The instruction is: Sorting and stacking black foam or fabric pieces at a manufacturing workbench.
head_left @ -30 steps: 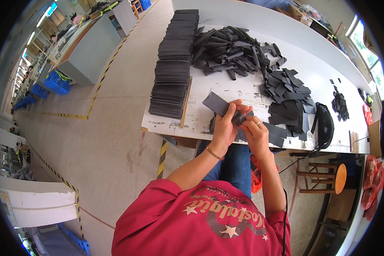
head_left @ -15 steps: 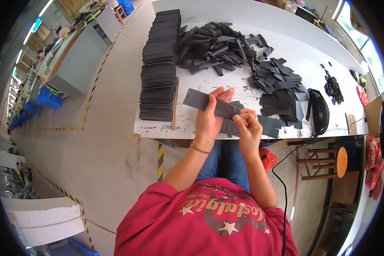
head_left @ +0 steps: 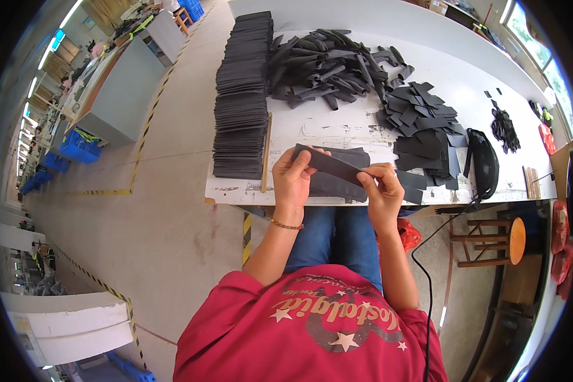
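Black strip point(head_left: 332, 167) is spanning both hands, sloping down toward the right over the near part of the white surface point(head_left: 305, 126). The left grip point(head_left: 291, 177) is clamping its left end, thumb against fingers; the right grip point(head_left: 384, 189) is pinching the other end, likewise by thumb and fingers. More strips point(head_left: 337, 188) are lying flat on the surface beneath it. To the left, a tight stack point(head_left: 242, 95) is forming a long row; a heap point(head_left: 325, 63) of curled pieces is lying beside it, and flat pieces point(head_left: 417, 109) are lying farther right. By judgement, the step in hand is straightening or shaping this one strip (whether it is doubled lengthwise, this view is not showing). The next move is probably calling for even tension at both ends, with the long edges lining up.
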### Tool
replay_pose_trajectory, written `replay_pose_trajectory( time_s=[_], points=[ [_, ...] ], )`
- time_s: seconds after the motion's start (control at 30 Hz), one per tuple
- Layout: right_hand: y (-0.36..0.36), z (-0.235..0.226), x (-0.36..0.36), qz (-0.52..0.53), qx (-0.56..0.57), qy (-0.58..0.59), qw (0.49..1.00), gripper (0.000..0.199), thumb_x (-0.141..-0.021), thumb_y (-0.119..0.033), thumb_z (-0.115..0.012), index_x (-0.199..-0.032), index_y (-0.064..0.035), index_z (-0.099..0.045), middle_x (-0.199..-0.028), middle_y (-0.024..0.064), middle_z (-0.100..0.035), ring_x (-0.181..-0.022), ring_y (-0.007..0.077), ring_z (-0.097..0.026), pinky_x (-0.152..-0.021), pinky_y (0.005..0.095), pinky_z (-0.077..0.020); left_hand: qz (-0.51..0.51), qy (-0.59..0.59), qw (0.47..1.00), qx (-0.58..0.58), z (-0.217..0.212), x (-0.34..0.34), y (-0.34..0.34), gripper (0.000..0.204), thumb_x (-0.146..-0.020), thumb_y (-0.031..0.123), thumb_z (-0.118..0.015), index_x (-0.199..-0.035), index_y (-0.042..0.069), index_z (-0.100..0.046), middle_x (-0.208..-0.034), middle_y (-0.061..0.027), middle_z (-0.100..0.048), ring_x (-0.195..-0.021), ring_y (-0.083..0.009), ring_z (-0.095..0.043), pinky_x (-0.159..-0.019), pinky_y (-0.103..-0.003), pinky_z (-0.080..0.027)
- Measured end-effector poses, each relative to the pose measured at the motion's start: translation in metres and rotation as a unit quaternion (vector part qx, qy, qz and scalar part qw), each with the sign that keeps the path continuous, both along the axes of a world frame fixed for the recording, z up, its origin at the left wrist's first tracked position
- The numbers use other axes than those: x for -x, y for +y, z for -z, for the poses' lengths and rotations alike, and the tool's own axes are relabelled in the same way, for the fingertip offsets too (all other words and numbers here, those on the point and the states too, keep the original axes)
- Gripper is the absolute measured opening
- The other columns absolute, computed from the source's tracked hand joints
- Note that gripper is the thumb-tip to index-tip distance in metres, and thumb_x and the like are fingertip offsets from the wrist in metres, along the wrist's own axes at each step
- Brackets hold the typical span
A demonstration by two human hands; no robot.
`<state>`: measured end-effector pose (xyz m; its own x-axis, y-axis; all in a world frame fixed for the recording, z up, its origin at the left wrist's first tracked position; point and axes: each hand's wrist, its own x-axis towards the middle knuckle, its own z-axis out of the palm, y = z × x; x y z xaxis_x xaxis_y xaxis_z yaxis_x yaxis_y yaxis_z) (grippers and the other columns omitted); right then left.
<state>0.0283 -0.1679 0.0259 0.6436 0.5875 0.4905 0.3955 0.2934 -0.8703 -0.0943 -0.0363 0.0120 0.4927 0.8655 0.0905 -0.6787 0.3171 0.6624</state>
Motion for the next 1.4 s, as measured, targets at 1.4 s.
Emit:
replay_pose_trajectory(
  time_s=[1.4],
  points=[
    [-0.049,0.083,-0.084,0.184,0.389,-0.273,0.860,0.033,-0.080,-0.012,-0.070,-0.111,-0.0043,-0.061,-0.112,0.0103,-0.061,-0.106,0.0309,-0.055,-0.088,0.0434,-0.0433,-0.128,0.277,0.951,-0.058,0.039,-0.083,0.167,0.024,-0.089,0.020,-0.070,-0.085,-0.002,-0.064,-0.072,-0.0050,-0.063,-0.054,-0.0163,-0.058,-0.052,-0.024,-0.048]
  ],
)
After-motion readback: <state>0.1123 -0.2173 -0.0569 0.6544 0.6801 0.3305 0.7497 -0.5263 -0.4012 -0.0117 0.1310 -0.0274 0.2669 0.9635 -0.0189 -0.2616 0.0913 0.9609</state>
